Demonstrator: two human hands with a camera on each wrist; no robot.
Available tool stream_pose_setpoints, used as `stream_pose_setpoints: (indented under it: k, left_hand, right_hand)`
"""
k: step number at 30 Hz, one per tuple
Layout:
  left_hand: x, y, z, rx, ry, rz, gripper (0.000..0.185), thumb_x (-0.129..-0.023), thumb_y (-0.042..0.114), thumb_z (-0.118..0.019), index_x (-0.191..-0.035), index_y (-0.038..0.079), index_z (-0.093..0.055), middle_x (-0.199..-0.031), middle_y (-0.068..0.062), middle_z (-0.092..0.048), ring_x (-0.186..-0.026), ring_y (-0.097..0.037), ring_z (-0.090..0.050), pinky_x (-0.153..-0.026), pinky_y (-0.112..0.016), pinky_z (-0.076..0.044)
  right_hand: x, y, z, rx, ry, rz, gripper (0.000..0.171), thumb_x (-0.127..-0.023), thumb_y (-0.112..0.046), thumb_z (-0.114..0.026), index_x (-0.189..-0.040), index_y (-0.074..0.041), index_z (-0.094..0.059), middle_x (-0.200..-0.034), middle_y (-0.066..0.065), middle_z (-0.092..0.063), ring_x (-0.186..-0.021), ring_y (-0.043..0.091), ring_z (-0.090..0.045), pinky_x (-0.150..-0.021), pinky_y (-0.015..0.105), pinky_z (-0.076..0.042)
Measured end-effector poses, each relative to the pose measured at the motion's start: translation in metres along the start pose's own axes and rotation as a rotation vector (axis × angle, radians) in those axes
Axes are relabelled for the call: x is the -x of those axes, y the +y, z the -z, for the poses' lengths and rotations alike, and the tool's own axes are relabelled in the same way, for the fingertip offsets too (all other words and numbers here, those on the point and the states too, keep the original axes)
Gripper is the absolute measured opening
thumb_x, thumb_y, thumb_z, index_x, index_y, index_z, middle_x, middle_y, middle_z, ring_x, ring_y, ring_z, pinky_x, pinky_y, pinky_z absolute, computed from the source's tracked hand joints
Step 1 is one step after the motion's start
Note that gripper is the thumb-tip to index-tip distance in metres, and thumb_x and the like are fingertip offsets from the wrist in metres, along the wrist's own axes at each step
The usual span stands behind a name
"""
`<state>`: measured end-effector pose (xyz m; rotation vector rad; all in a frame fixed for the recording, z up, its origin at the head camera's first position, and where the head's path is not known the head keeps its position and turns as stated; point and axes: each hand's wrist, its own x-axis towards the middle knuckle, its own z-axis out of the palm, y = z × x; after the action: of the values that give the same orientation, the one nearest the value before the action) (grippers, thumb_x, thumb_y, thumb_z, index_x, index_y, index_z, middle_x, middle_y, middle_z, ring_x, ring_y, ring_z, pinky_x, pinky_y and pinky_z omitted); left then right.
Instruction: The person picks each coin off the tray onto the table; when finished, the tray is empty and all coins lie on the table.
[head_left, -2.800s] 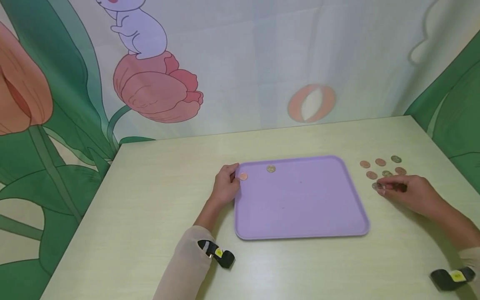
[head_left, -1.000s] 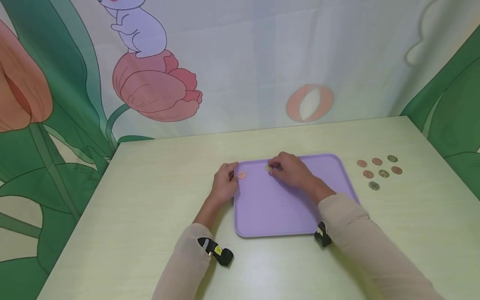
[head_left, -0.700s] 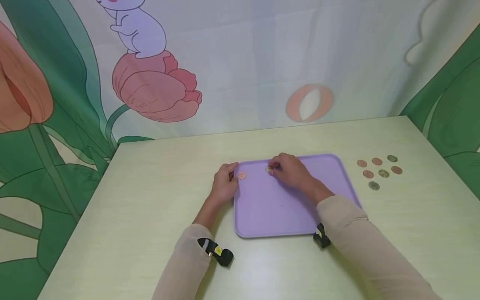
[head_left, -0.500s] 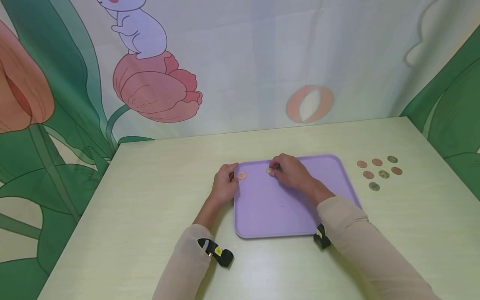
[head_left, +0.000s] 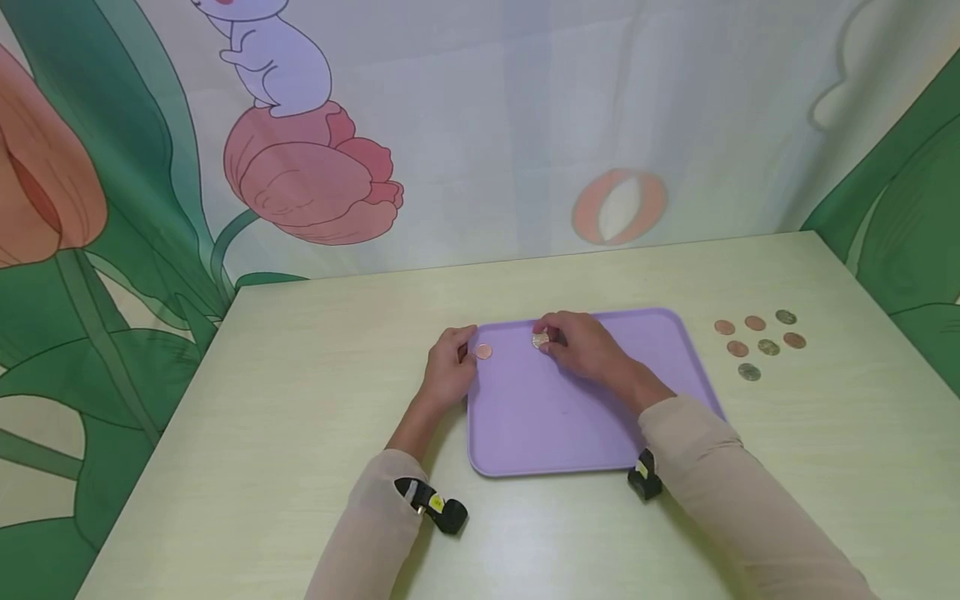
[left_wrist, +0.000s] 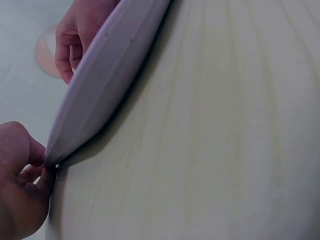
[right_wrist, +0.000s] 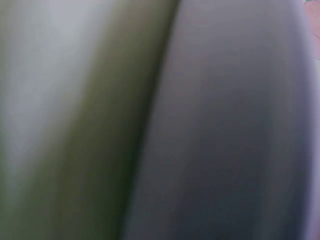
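My left hand (head_left: 450,371) grips the left edge of the purple tray (head_left: 562,417) near its far corner. The left wrist view shows the thumb and fingers of my left hand (left_wrist: 22,180) pinching the tray's rim (left_wrist: 105,70). Just inside that corner lies a copper coin (head_left: 484,352), close to the left thumb. Over the tray's far side, my right hand (head_left: 588,346) holds a gold-coloured coin (head_left: 540,340) between thumb and fingers. The right wrist view is blurred, with the tray's side (right_wrist: 215,125) filling much of it and the hand out of sight.
Several copper, gold and silver coins (head_left: 768,347) lie spread on the pale wooden table (head_left: 315,375) to the right of the tray. A printed curtain (head_left: 465,150) hangs behind the table's far edge.
From the coins on the right, my right hand has crossed to the tray's far left part and taken hold of the gold-coloured coin. Lately it shifts only slightly. My left hand stays put.
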<state>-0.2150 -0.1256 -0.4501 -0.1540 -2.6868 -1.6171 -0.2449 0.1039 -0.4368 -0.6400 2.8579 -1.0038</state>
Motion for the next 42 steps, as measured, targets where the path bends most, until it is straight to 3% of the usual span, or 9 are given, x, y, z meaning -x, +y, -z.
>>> stream_pose_setpoints:
  k: [7, 14, 19, 28, 42]
  left_hand:
    - [-0.001, 0.000, 0.000, -0.005, -0.007, 0.004, 0.050, -0.094, -0.009, -0.046, -0.144, -0.011, -0.048, -0.136, -0.028, -0.053, -0.139, -0.035, -0.052, -0.119, -0.042, -0.045]
    - [0.000, 0.000, 0.000, -0.009, -0.006, 0.011, 0.050, -0.094, -0.009, -0.047, -0.145, -0.010, -0.048, -0.138, -0.027, -0.053, -0.140, -0.036, -0.051, -0.119, -0.042, -0.045]
    - [-0.001, -0.001, -0.001, -0.013, 0.000, 0.011, 0.050, -0.094, -0.009, -0.047, -0.144, -0.010, -0.049, -0.137, -0.028, -0.054, -0.139, -0.036, -0.052, -0.119, -0.043, -0.045]
    - [0.000, -0.001, -0.001, -0.002, -0.005, 0.018, 0.051, -0.094, -0.009, -0.046, -0.145, -0.010, -0.048, -0.137, -0.027, -0.053, -0.140, -0.036, -0.051, -0.120, -0.042, -0.045]
    - [-0.001, -0.002, -0.001, -0.022, -0.009, 0.011, 0.051, -0.095, -0.008, -0.047, -0.146, -0.009, -0.047, -0.136, -0.027, -0.054, -0.136, -0.034, -0.053, -0.118, -0.043, -0.047]
  right_hand:
    - [0.001, 0.001, 0.000, 0.009, -0.036, 0.017, 0.025, -0.095, -0.008, -0.066, -0.119, -0.004, -0.072, -0.085, 0.005, -0.064, -0.079, 0.016, -0.055, -0.072, 0.027, -0.046]
    - [0.002, 0.005, -0.001, 0.028, -0.062, 0.028, 0.021, -0.096, -0.009, -0.066, -0.117, -0.005, -0.069, -0.090, 0.008, -0.068, -0.085, 0.020, -0.060, -0.080, 0.035, -0.052]
    - [0.004, 0.009, -0.003, 0.020, -0.040, 0.055, 0.023, -0.096, -0.008, -0.067, -0.118, -0.004, -0.066, -0.093, 0.010, -0.070, -0.088, 0.022, -0.062, -0.084, 0.040, -0.054]
    - [0.010, 0.014, -0.001, -0.067, 0.008, 0.056, 0.029, -0.093, -0.006, -0.070, -0.122, -0.003, -0.068, -0.090, 0.010, -0.068, -0.084, 0.020, -0.061, -0.079, 0.033, -0.051]
    - [0.020, 0.013, 0.012, -0.119, 0.071, 0.022, 0.034, -0.094, -0.002, -0.068, -0.127, 0.002, -0.067, -0.095, 0.016, -0.070, -0.091, 0.027, -0.066, -0.084, 0.040, -0.057]
